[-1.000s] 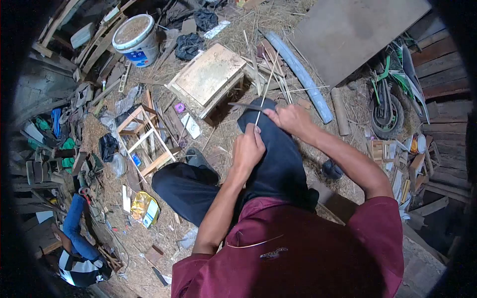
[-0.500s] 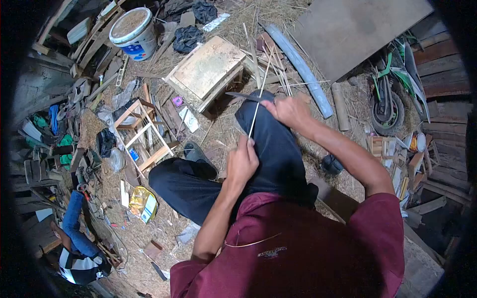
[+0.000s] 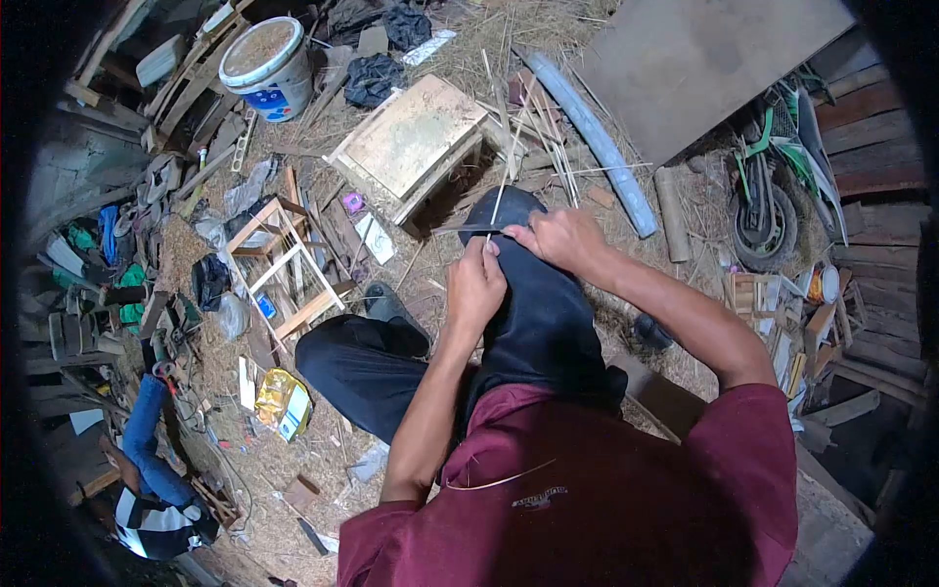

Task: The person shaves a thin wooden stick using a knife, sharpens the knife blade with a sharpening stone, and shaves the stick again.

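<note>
My left hand is closed on the near end of a thin pale strip, which runs up across my raised knee. My right hand grips a knife, its handle hidden in my fingers. The dark blade points left and lies across the strip, just above my left fingertips. Both hands are close together over the dark trouser leg. Beyond the knee, more thin strips lie on the ground.
A low wooden bench stands ahead, with a bucket behind it at the left. A wooden frame is on the left. A small motorcycle stands at the right. Another person is at the lower left.
My right hand and the knife have come down the strip towards my left hand. My left hand has risen slightly since half a second ago.
</note>
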Action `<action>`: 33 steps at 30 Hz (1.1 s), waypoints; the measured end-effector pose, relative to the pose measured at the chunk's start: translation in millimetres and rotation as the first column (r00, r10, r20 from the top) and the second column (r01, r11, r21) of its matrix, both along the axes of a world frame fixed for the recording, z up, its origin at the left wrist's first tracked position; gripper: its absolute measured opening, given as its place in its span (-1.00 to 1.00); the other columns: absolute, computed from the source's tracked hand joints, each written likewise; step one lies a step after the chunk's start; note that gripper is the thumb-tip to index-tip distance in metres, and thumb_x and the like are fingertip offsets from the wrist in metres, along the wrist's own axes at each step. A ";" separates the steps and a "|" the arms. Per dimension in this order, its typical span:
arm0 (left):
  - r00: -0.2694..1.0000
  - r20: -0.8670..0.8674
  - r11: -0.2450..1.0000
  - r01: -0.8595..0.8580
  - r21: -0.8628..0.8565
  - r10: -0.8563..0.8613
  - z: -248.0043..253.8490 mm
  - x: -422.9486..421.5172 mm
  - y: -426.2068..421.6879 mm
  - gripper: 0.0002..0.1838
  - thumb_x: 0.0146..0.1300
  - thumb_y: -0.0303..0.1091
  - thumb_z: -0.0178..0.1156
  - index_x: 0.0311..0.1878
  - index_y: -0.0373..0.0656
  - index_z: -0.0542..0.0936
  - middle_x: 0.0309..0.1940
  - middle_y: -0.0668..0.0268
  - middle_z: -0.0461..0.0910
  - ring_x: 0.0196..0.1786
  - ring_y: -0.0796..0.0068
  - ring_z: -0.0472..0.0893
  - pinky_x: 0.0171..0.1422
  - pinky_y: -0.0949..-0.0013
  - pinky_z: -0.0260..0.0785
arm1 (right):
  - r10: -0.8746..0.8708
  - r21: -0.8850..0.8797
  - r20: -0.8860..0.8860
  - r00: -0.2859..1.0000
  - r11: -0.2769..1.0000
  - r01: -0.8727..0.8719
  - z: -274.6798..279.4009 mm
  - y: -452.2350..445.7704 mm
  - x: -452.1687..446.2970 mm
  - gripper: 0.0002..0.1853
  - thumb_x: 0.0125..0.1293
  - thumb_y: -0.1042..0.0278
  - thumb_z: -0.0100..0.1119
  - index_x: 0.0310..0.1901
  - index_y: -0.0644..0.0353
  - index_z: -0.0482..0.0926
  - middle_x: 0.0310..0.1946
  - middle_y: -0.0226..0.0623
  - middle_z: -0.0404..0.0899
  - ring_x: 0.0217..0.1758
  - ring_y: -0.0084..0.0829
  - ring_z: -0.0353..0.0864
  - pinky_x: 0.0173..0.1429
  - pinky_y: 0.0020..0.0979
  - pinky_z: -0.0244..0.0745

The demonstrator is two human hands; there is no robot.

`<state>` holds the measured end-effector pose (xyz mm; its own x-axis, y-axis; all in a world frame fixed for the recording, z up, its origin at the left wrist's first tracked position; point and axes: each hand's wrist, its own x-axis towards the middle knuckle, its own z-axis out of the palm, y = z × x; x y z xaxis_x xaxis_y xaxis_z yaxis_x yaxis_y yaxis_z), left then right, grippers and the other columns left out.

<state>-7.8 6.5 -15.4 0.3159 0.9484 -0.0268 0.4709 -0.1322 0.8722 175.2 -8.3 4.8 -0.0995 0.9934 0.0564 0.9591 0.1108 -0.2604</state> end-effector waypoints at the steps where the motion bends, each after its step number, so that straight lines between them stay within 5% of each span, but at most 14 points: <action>1: 1.000 -0.001 0.999 -0.017 -0.037 0.017 2.8 -1.5 -4.0 -0.82 0.38 -0.40 -0.04 -0.22 -0.27 0.54 -0.43 -0.13 0.60 -0.30 -0.23 0.61 -0.24 -0.12 0.40 | -0.006 -0.026 0.014 1.000 1.000 0.006 1.4 -0.8 -2.9 -0.31 0.38 -0.29 -0.08 -0.52 0.27 0.62 -0.68 0.06 0.56 -0.57 0.03 0.64 -0.46 -0.03 0.54; 15: 0.986 -0.162 0.999 -0.038 -0.027 0.033 6.5 -9.2 -11.8 -0.84 0.38 -0.39 -0.02 -0.21 -0.22 0.53 -0.53 -0.16 0.57 -0.41 -0.24 0.60 -0.32 -0.17 0.39 | 0.040 -0.027 0.095 0.995 0.999 -0.037 -7.8 6.2 -5.7 -0.23 0.30 -0.44 -0.12 -0.54 0.26 0.57 -0.66 0.04 0.58 -0.56 -0.01 0.67 -0.48 -0.06 0.57; 21: 0.997 -0.080 1.000 -0.015 0.000 0.015 10.0 -5.2 -10.7 -0.83 0.37 -0.41 -0.04 -0.24 -0.25 0.53 -0.54 -0.14 0.57 -0.41 -0.22 0.61 -0.33 -0.14 0.40 | 0.057 -0.070 0.111 0.992 0.996 -0.049 -9.1 10.6 5.8 -0.22 0.32 -0.44 -0.17 -0.51 0.27 0.57 -0.58 0.05 0.62 -0.49 -0.01 0.69 -0.44 -0.07 0.58; 24: 0.992 -0.129 1.000 0.007 -0.013 -0.008 13.5 -9.0 -11.6 -0.79 0.41 -0.37 -0.02 -0.25 -0.30 0.53 -0.62 0.03 0.54 -0.54 0.16 0.62 -0.43 0.19 0.37 | -0.128 -0.142 0.093 0.987 0.980 0.140 -8.6 14.5 7.7 -0.25 0.37 -0.39 -0.19 -0.47 0.26 0.60 -0.55 0.03 0.63 -0.48 0.00 0.69 -0.42 -0.08 0.59; 27: 0.995 -0.097 0.996 0.001 -0.090 -0.009 20.3 -37.9 -54.1 -0.77 0.43 -0.36 -0.03 -0.24 -0.30 0.54 -0.64 0.11 0.54 -0.57 0.30 0.60 -0.44 0.25 0.35 | -0.257 -0.088 0.096 0.962 0.960 0.265 -2.9 29.5 33.6 -0.27 0.41 -0.33 -0.20 -0.44 0.25 0.63 -0.52 0.02 0.65 -0.45 0.01 0.70 -0.37 -0.06 0.59; 30: 0.999 -0.033 0.982 -0.032 -0.184 0.026 16.8 -46.4 -58.6 -0.79 0.42 -0.37 -0.05 -0.25 -0.28 0.52 -0.55 -0.03 0.59 -0.42 -0.02 0.66 -0.35 0.09 0.42 | -0.223 -0.103 0.124 0.967 0.966 0.236 4.5 22.6 37.5 -0.28 0.42 -0.31 -0.21 -0.46 0.25 0.65 -0.48 0.04 0.66 -0.39 0.01 0.71 -0.33 -0.03 0.59; 33: 1.000 -0.011 0.983 -0.007 -0.186 0.005 10.2 -35.9 -40.5 -0.76 0.43 -0.34 -0.07 -0.24 -0.27 0.53 -0.58 0.03 0.57 -0.51 0.09 0.62 -0.38 0.17 0.39 | -0.230 -0.021 0.010 0.973 0.973 0.230 6.7 14.2 27.8 -0.32 0.45 -0.20 -0.17 -0.49 0.30 0.62 -0.47 0.12 0.61 -0.37 0.11 0.64 -0.30 0.01 0.54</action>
